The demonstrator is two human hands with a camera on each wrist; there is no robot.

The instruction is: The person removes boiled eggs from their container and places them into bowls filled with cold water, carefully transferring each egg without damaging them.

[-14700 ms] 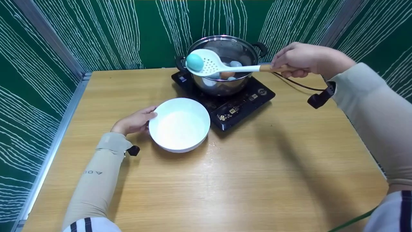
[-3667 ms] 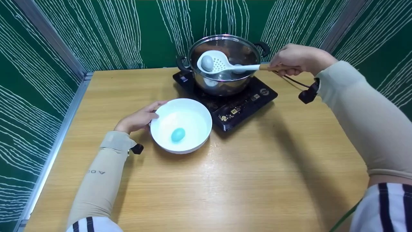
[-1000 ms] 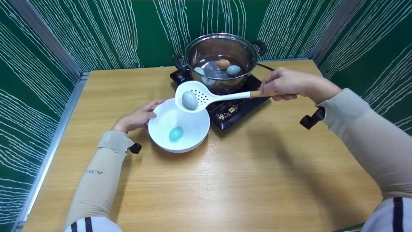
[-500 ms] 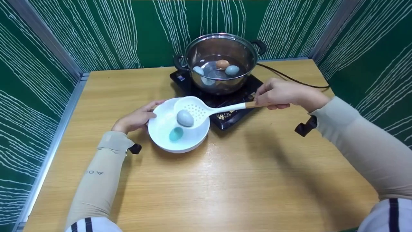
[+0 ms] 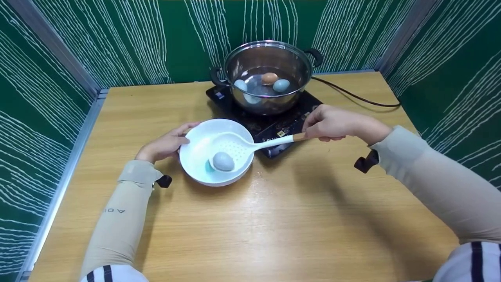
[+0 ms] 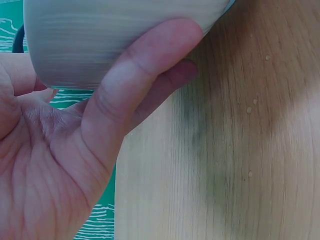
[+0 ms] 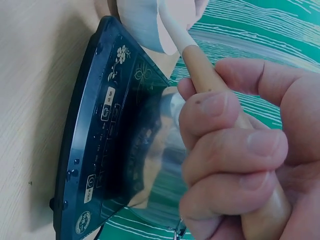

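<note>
My left hand (image 5: 166, 145) holds the white bowl (image 5: 191, 158) at its left rim, thumb over the edge and fingers against the outside wall (image 6: 110, 45). In my right hand (image 5: 334, 123) is the wooden handle (image 7: 205, 70) of a white slotted spoon (image 5: 274, 141), fingers curled round it. The spoon's head is inside the bowl, tilted toward the near left. A pale grey-blue egg (image 5: 223, 161) lies at the lip of the spoon. Partly hidden behind it is a turquoise egg (image 5: 208, 167) on the bowl's floor.
A steel pot (image 5: 270, 105) with black handles stands on a black induction cooker (image 5: 270, 150) behind the bowl. In its water lie a brown egg (image 5: 269, 78) and pale blue eggs (image 5: 281, 85). A black cord (image 5: 364, 101) runs right. Water drops spot the wooden table (image 5: 250, 235).
My right hand has lifted the pale egg from the pot on the spoon, then lowered it into the bowl, tilting the spoon. The turquoise egg went from spoon to bowl earlier. Left hand stayed.
</note>
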